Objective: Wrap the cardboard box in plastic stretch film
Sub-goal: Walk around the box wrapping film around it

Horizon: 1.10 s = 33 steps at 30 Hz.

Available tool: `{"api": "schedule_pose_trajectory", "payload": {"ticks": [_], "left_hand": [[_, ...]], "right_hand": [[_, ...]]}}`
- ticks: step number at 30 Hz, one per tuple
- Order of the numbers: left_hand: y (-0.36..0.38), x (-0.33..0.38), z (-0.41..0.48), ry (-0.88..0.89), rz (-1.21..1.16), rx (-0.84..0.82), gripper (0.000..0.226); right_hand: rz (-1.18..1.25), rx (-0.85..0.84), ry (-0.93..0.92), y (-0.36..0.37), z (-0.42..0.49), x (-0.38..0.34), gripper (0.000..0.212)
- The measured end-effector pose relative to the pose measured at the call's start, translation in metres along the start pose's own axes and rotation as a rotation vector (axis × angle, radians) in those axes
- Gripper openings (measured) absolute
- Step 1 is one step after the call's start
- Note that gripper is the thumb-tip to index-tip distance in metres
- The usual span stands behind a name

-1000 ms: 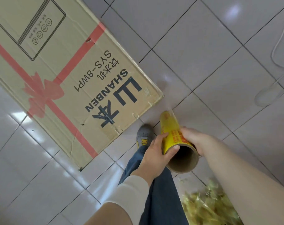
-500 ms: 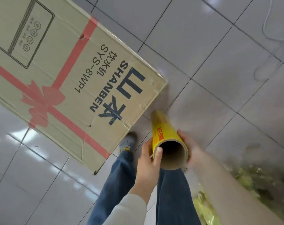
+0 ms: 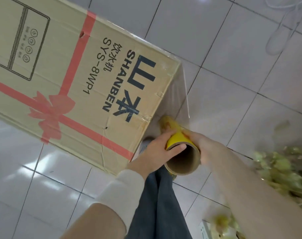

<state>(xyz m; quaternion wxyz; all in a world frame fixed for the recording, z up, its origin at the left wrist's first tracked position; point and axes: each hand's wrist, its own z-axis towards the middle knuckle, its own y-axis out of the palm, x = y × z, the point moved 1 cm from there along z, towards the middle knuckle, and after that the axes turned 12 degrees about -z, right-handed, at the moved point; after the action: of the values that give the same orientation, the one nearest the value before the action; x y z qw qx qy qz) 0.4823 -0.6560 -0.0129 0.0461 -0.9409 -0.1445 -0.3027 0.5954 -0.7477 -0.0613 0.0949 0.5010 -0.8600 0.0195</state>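
Cardboard, tan and printed, makes up the big box [image 3: 77, 75] sitting on the tiled floor [image 3: 241, 80] right in front of the person's legs [image 3: 157, 204]. Its face reads "SHANBEN" and "SYS-8WP1" beside large dark Chinese characters, with a red ribbon-and-bow print and a line drawing of an appliance panel.

Just off the box's near corner is the yellow roll [image 3: 177, 140] of stretch film, its cardboard core open toward us. The print on the roll is too blurred to read. The left hand [image 3: 155, 152] has its fingers curled round the roll, thumb laid across the core's rim. The right hand [image 3: 205, 149] grips the opposite side, somewhat smeared.

A clear sheet of film [image 3: 181, 99] seems to run from the roll up to the box's corner. I'd judge the film thin, clingy and quick to bunch or tear, so holding the stiff core at both sides makes sense. The box looks bulky and rigid, with a few creases; walking round it seems easier than turning it.
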Motion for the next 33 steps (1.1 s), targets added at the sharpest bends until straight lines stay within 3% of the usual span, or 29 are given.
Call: {"api": "schedule_pose_trajectory", "payload": {"ticks": [3,6,8,11,14,18,23,26,33], "left_hand": [[-0.003,-0.002,0.003,0.066,0.119,0.021,0.052],[0.005,-0.014,-0.006,0.097,0.074,0.135,0.061],[0.020,-0.029,-0.018,0.058,0.036,0.213,0.069],[0.049,-0.053,-0.039,-0.009,-0.014,0.284,0.061],[0.062,-0.062,-0.055,-0.045,-0.092,0.371,0.047],[0.057,-0.060,-0.068,-0.128,-0.018,0.200,0.039],[0.019,-0.022,-0.036,-0.102,0.146,-0.019,0.074],[0.012,-0.011,-0.025,-0.095,0.317,-0.271,0.062],[0.002,-0.058,-0.044,-0.100,0.135,-0.171,0.053]], "right_hand": [[0.029,-0.032,-0.046,-0.004,-0.003,0.002,0.038],[0.116,-0.005,-0.079,-0.005,0.003,0.015,0.036],[0.192,-0.033,-0.091,-0.001,0.002,0.028,0.038],[0.182,-0.123,-0.081,0.003,-0.003,0.048,0.043],[0.098,-0.103,-0.071,0.003,0.001,0.060,0.041],[-0.020,-0.054,-0.064,0.005,0.001,0.061,0.041],[-0.056,0.012,-0.020,0.009,0.006,0.056,0.052],[-0.005,-0.019,-0.024,0.010,0.010,0.059,0.053],[0.347,0.039,-0.131,0.035,0.019,0.102,0.053]]}}
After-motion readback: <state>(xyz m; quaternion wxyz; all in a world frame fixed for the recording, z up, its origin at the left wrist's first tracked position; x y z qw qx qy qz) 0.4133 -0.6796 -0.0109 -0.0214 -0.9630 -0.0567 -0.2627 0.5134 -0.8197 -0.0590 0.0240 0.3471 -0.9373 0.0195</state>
